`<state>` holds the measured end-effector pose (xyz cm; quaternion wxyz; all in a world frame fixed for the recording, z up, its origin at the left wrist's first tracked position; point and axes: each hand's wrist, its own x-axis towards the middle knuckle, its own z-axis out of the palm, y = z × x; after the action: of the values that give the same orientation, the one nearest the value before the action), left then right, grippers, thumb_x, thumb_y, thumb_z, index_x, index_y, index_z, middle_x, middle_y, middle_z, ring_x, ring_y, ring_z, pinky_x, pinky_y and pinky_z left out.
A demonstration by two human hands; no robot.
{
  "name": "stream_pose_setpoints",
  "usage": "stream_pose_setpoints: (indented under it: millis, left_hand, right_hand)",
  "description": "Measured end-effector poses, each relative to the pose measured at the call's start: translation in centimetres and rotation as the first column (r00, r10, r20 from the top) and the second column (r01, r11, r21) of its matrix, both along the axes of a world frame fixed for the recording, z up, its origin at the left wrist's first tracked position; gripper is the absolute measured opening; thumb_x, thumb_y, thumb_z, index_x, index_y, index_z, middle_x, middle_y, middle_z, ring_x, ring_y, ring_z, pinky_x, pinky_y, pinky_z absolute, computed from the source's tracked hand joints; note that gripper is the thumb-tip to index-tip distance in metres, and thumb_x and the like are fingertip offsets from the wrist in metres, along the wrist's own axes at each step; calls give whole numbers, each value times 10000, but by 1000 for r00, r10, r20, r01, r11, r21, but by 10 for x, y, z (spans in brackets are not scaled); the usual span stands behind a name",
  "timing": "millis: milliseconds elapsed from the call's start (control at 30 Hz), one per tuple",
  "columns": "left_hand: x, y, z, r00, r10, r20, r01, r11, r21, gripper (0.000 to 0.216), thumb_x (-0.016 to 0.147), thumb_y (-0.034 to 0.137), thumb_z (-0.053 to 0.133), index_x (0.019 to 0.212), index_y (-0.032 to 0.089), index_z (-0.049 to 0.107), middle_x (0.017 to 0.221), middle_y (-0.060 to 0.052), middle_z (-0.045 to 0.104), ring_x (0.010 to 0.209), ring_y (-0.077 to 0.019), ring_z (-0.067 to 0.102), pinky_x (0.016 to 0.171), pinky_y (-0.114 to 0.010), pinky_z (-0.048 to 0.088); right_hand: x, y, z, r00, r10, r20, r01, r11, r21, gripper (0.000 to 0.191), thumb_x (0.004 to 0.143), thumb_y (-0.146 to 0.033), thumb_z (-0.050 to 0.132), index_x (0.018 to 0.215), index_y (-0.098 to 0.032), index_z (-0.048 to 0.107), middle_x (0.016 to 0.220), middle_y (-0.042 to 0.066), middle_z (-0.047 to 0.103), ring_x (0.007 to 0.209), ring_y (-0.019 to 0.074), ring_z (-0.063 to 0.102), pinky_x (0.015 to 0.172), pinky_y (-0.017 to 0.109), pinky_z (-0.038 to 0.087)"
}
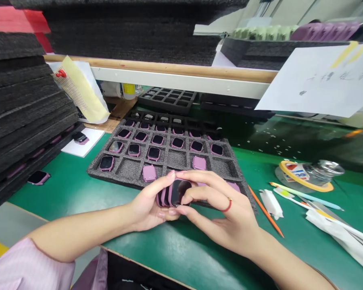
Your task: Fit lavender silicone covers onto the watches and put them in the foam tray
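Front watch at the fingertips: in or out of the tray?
Out: the front watch sits in a stack held in the left hand, with the right hand touching it, not in the foam tray.

Glossy, glass-like watch screens (180,191), rough matt foam tray (174,157), smooth tabletop (181,249) with a soft sheen, smooth wooden shelf edge (169,68), matt paper sheet (314,82), shiny metal lid (330,166)

Free room is lying between the foam tray (174,158) and the front edge of the desk (169,249); a foam stack (27,96) is crowding the left edge, a shelf (169,67) overhanging the back, apparently leaving a low gap.
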<state>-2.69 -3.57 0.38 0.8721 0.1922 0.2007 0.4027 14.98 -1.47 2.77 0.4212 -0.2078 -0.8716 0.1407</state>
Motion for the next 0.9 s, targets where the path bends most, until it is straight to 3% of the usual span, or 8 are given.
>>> stream_pose_setpoints:
  millis: [133,233,333,433,500,567,800,900]
  left_hand:
    - [-1,1,-1,999,-24,45,25,1000,-3,386,823,491,756,843,112,680,647,-13,588,457,-47,464,357,-116,217]
    - [-2,2,0,998,-47,39,47,999,-6,424,803,498,775,906,92,707,752,-64,673,455,-40,464,345,-130,204]
    - [-3,1,3,998,-51,49,51,999,3,448,798,485,784,1012,96,727,860,-102,727,458,-44,479,338,-144,191]
    - [-4,1,4,997,-59,46,58,998,22,414,808,463,770,1004,100,730,848,-96,720,458,-49,472,335,-157,164]
    - [-4,1,4,997,-69,34,68,997,36,398,826,459,744,1003,104,724,848,-94,710,456,-49,457,337,-168,150]
    - [-5,1,4,996,-81,28,80,996,44,395,840,466,723,1011,109,717,856,-93,705,458,-51,451,339,-174,145]
    - [-5,1,4,997,-67,24,66,997,43,375,846,457,718,1008,119,711,861,-93,718,455,-55,457,339,-177,160]
    - [-4,1,4,998,-63,28,62,997,44,357,833,446,734,988,126,706,867,-93,722,454,-59,480,331,-167,160]
  right_hand:
    - [-1,0,8,996,-50,-75,49,999,-21,105,890,-139,702,889,-243,689,1029,75,772,932,225,752,836,393,632]
    - [4,2,12,956,-163,-243,114,973,-201,116,894,-157,715,827,-249,692,837,24,759,775,180,742,733,328,640]
    - [10,5,12,852,-284,-440,92,909,-407,122,923,-242,708,805,-244,678,828,7,750,597,129,710,620,278,645]
    - [14,8,10,789,-336,-514,58,874,-482,100,931,-289,706,844,-245,681,905,21,768,751,174,780,747,327,689]
    - [14,9,10,791,-330,-516,77,889,-452,50,909,-255,730,926,-254,683,999,36,775,965,219,779,915,394,665]
    - [13,8,11,811,-314,-493,110,911,-398,185,882,-195,750,1032,-265,669,1085,44,773,1039,229,763,970,404,645]
    - [17,4,11,893,-300,-337,248,950,-189,160,880,-119,722,904,-277,710,892,21,792,854,229,781,778,407,688]
    - [21,4,11,965,-183,-188,187,982,0,219,869,-86,724,988,-271,731,937,24,804,869,215,785,779,364,682]
